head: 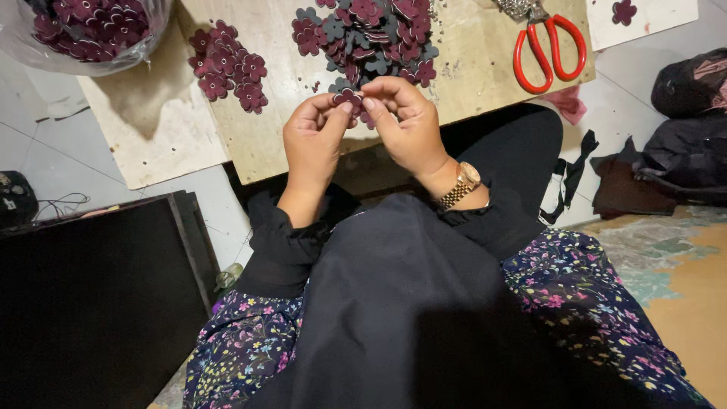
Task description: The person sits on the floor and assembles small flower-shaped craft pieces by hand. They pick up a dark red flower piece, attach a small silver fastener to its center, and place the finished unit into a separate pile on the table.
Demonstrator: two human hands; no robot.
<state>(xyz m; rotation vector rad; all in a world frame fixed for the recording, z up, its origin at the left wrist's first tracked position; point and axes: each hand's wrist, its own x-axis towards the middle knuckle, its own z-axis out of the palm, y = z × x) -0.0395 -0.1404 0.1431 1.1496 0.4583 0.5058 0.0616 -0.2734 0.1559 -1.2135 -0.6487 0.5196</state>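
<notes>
Nearest, left hand (314, 140) and right hand (405, 125) raised together above the lap, fingertips pinched shut on one small maroon flower-shaped leather cutout (349, 96), held close probably for fine work. Beyond, pale wooden work board (265, 136) carrying two loose heaps of like flowers, too many to count. Farther right, one pair of red-handled scissors (550, 51). Far left, one clear plastic bag of flowers (87, 30).

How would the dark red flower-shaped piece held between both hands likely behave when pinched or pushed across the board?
The flower piece looks thin and flat, so probably light and slightly bendy. Pinched by left hand and right hand, it seems easy to grip. Flat, it should slide, not roll.
</notes>
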